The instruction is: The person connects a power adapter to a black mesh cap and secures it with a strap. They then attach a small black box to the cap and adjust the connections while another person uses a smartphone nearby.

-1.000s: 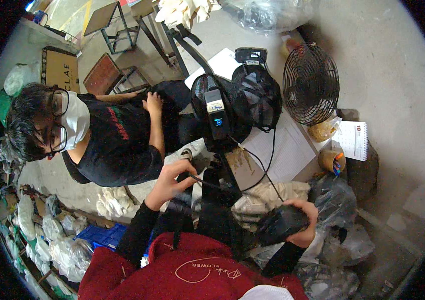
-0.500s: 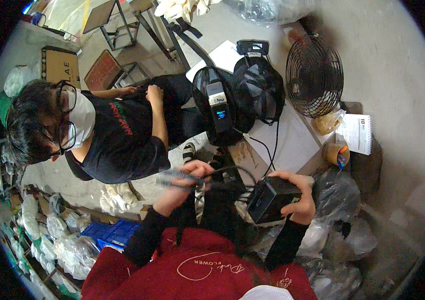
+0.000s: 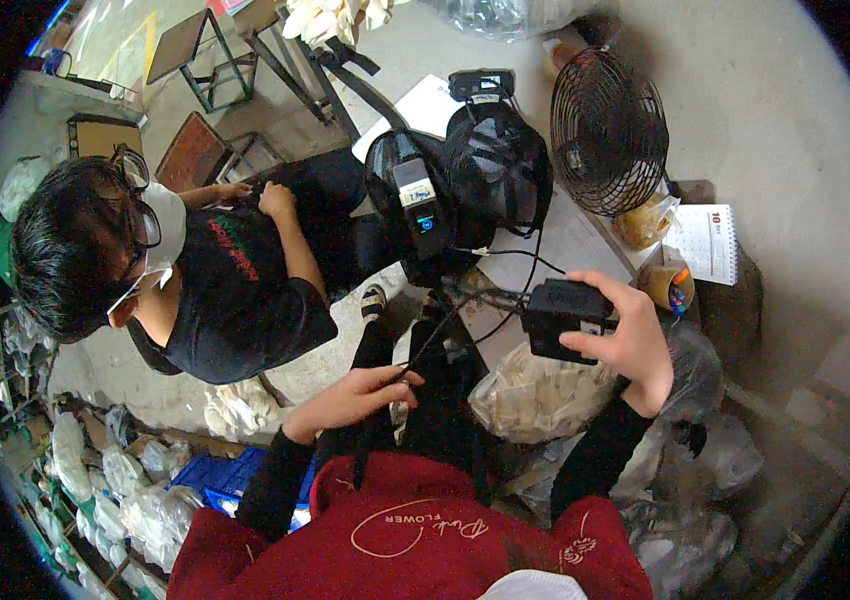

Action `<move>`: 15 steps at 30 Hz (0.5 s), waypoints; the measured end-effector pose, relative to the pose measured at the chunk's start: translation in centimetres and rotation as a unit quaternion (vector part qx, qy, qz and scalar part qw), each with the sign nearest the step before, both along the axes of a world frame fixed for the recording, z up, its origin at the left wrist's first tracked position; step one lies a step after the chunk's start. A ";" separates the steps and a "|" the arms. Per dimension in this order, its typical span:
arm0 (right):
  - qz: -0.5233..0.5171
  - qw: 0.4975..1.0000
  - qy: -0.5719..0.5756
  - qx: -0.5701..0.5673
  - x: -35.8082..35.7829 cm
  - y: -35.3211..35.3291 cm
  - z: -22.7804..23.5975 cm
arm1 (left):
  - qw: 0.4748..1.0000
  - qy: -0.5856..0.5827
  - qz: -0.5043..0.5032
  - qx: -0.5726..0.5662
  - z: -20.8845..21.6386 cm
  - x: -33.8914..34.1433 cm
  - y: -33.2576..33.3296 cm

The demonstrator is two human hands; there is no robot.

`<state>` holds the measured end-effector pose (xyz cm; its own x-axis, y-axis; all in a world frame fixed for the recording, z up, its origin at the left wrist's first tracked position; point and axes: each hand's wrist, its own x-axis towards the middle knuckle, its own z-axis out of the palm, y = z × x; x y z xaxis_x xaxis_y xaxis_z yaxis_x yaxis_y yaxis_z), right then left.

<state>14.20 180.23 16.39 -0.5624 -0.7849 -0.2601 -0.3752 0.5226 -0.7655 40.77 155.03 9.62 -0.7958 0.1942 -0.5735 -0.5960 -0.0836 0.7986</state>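
Right hand (image 3: 630, 345) clamped on box (image 3: 563, 318) beside fan (image 3: 608, 130), left fingers (image 3: 385, 385) pinching cable (image 3: 450, 320) (steadying it, seemingly).

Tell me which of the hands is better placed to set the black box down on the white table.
Right. The right hand already grips the black box just beside the white table. The left hand is lower, pinching the black cable, farther from the table.

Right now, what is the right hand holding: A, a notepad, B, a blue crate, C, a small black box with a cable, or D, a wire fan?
C: the right hand grips the small black box, with a cable running off it.
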 end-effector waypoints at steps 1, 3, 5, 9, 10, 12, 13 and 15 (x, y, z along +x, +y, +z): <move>-0.030 0.999 -0.012 -0.020 0.0 -0.2 -0.5 | 0.999 0.031 0.022 -0.028 -0.4 0.2 0.9; -0.064 0.995 -0.046 -0.054 0.0 -0.3 -1.2 | 0.989 0.062 0.095 -0.096 -1.0 0.2 1.4; -0.071 0.990 -0.086 -0.086 0.0 -0.2 -1.6 | 0.965 0.063 0.183 -0.177 -1.4 -0.1 1.3; -0.120 0.968 -0.164 -0.149 0.5 -0.2 -2.4 | 0.971 0.080 0.216 -0.068 -0.8 -1.0 -0.4; -0.141 0.961 -0.171 -0.164 0.9 -0.2 -2.7 | 0.978 0.069 0.194 -0.030 -0.6 -1.4 -0.4; -0.184 0.942 -0.193 -0.203 2.0 -0.5 -3.6 | 0.974 0.059 0.210 0.062 -0.2 -1.9 0.4; -0.207 0.929 -0.207 -0.227 2.9 -0.8 -4.1 | 0.968 0.056 0.219 0.109 0.0 -2.2 1.0; -0.244 0.919 -0.193 -0.245 5.1 -1.4 -5.1 | 0.944 0.005 0.247 0.220 0.2 -2.7 2.4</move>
